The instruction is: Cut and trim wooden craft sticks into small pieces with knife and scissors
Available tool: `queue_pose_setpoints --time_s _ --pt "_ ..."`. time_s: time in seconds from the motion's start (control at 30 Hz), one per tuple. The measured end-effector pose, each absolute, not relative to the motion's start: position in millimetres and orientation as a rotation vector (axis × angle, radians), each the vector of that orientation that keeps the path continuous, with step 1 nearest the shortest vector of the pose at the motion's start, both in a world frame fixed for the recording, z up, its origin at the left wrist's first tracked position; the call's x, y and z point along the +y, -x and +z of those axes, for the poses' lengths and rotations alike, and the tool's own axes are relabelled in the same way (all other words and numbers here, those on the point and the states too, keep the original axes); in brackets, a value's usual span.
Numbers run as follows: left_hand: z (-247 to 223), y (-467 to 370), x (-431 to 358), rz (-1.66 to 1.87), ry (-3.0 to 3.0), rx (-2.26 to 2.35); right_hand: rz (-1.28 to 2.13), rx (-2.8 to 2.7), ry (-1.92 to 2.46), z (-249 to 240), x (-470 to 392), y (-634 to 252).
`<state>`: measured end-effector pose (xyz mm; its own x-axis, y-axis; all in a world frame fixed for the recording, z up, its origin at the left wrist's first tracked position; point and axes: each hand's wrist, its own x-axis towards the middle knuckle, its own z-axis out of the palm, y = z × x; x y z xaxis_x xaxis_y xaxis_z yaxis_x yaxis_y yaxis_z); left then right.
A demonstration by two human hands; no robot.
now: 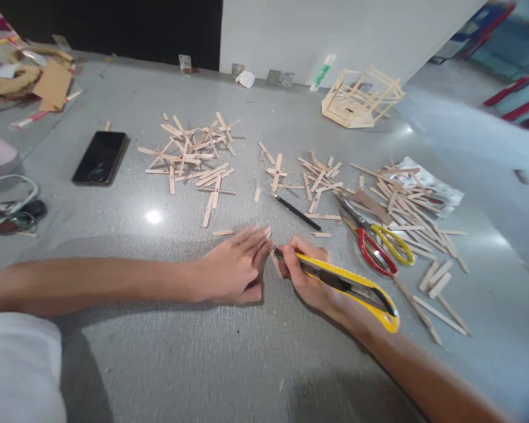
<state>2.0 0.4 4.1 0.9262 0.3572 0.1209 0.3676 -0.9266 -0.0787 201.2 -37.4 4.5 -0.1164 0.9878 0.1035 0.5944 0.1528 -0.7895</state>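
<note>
My right hand is wrapped round a yellow utility knife, its blade end pointing left towards the other hand. A small wooden craft stick lies on the table between my hands, partly hidden by fingers. My left hand rests palm down with its fingers pressed together, the fingertips holding the stick against the table beside the blade. Just beyond my hands lie a black pen-like tool and a short stick piece.
Loose craft sticks lie scattered ahead, with another pile to the right. Red-and-yellow-handled scissors lie by that pile. A stick-built frame stands at the back right. A phone and a cable are on the left.
</note>
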Motion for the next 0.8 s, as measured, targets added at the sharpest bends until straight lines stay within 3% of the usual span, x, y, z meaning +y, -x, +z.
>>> queue_pose_setpoints --time_s 0.8 --pt "1.7 -5.0 -1.1 -0.139 2.923 -0.621 0.658 -1.951 1.441 3.0 -35.6 -203.4"
